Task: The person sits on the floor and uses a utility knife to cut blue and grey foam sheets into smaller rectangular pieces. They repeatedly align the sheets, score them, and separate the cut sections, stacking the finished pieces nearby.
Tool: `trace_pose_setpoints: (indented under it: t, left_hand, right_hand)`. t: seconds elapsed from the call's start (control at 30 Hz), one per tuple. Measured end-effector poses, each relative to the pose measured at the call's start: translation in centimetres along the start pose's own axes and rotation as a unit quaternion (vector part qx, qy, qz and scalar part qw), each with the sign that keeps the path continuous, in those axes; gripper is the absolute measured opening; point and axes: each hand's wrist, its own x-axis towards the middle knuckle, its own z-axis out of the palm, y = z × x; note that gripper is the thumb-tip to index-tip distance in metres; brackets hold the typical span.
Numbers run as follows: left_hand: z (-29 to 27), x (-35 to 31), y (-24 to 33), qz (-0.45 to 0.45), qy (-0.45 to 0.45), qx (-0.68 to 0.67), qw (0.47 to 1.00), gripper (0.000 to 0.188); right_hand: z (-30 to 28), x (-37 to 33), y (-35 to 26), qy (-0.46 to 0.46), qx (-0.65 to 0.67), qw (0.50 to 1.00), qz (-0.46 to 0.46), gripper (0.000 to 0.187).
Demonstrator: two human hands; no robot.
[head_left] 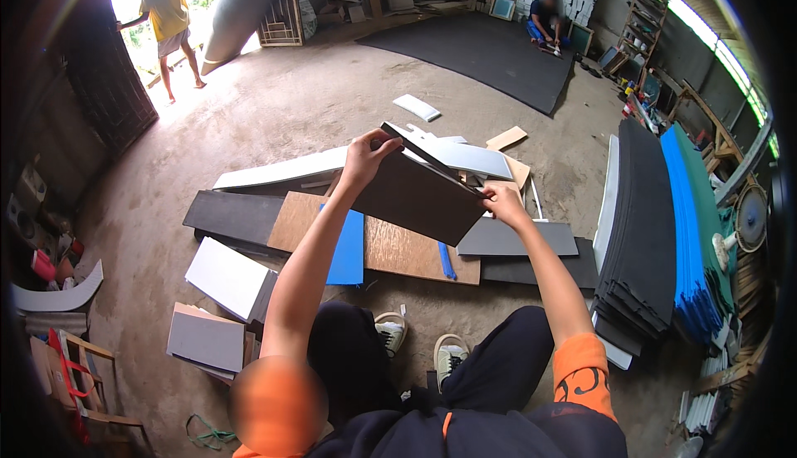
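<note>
My left hand pinches the upper left corner of a dark rectangular foam sheet. At the sheet's right corner, my right hand is closed on its edge. The sheet hangs tilted above a low pile on the floor. Under it lies a plywood board, with a blue foam sheet and a thin blue strip on top. Black foam sticks out at the pile's left, and a grey sheet at its right. White pieces lie behind.
White blocks and a grey stack sit near my left leg. Tall stacks of black foam and blue foam stand at right. One person is at the doorway; another sits by the dark mat.
</note>
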Motion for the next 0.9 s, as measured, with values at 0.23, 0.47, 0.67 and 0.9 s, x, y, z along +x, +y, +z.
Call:
trace_pose_setpoints:
  t: [0.23,0.47,0.67,0.9]
  left_hand:
    - [0.2,-3.1,-1.8,-0.005,0.049,0.037,0.998,0.034]
    - [0.7,-6.5,-5.5,-0.007,-0.078,0.071,0.994,0.035]
    - [0.4,-5.8,-7.6,-0.103,-0.033,0.088,0.990,0.037]
    - [-1.1,-5.2,-12.1,-0.223,0.087,-0.012,0.971,0.037]
  right_hand:
    - [-1.7,-3.9,0.3,0.013,0.166,0.984,0.069,0.014]
    - [-1.3,-6.4,2.8,0.111,0.359,0.913,0.155,0.023]
    - [0.2,-6.4,3.3,0.192,0.404,0.860,0.246,0.029]
    - [3.9,-2.6,7.5,0.153,0.144,0.951,0.227,0.044]
